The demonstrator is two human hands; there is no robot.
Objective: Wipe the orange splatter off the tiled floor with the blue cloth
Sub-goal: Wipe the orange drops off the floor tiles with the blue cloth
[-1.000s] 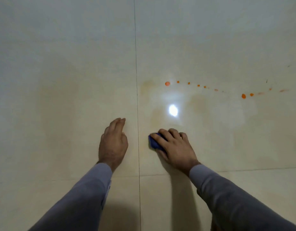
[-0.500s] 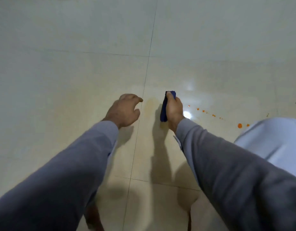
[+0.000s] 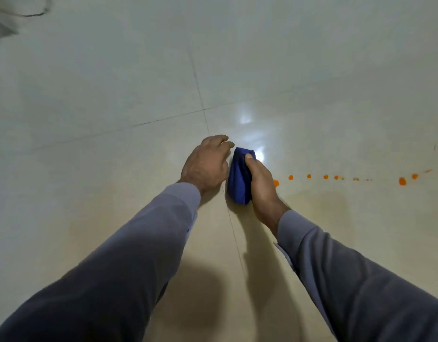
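My right hand (image 3: 261, 186) grips a bunched blue cloth (image 3: 239, 176) and holds it on edge just above the cream tiled floor (image 3: 139, 169). Right beside the cloth, my left hand (image 3: 205, 164) hovers with its fingers curled and nothing in it. A trail of orange splatter drops (image 3: 309, 176) runs rightward from my right hand's knuckles, ending in a bigger drop (image 3: 402, 181) and faint streaks near the right edge. The nearest drop (image 3: 276, 183) touches the edge of my right hand.
Grout lines (image 3: 203, 109) cross just beyond my hands. A faint orange smear stains the tile below the drops (image 3: 319, 201). A dark cable and a grey object (image 3: 6, 23) sit at the far top left. My body's shadow falls on the floor between my arms.
Both hands came off the floor and moved together; my right hand lifted the cloth and turned it on edge. The camera view shifted, and the drops now trail off to the right.
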